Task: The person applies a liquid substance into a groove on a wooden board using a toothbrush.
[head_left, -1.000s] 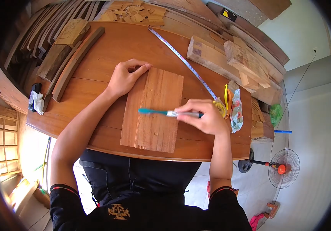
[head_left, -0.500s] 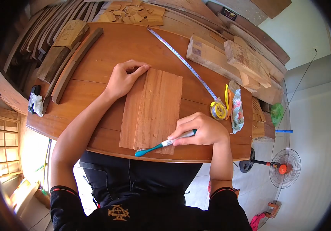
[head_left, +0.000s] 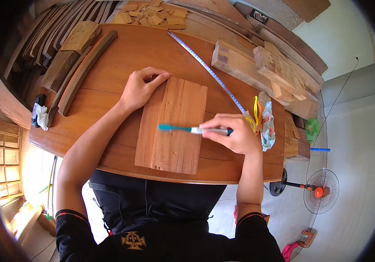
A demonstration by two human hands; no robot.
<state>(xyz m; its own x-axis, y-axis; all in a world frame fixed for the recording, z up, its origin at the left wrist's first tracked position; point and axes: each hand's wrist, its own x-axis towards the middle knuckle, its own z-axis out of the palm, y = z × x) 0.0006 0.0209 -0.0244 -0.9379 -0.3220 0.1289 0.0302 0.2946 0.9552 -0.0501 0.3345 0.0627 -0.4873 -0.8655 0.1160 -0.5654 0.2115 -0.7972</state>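
Note:
A reddish-brown wooden piece lies on the table in front of me, with a raised board along its right side and a lower strip on its left. My left hand is closed at its far left corner, thumb along the far edge and fingers curled. In my right hand a teal and white toothbrush is pinched between thumb and fingers. The brush points left, its slightly blurred head over the middle of the wood near the step between the two levels.
A tape measure blade stretches across the table to the right. Beside my right hand lie a yellow-handled tool and a crumpled wrapper. Thick planks are stacked at right, curved wooden strips at left.
My right hand has moved the toothbrush away from me, from the near end of the wood to its middle, and turned it more level. My left hand stays at the corner.

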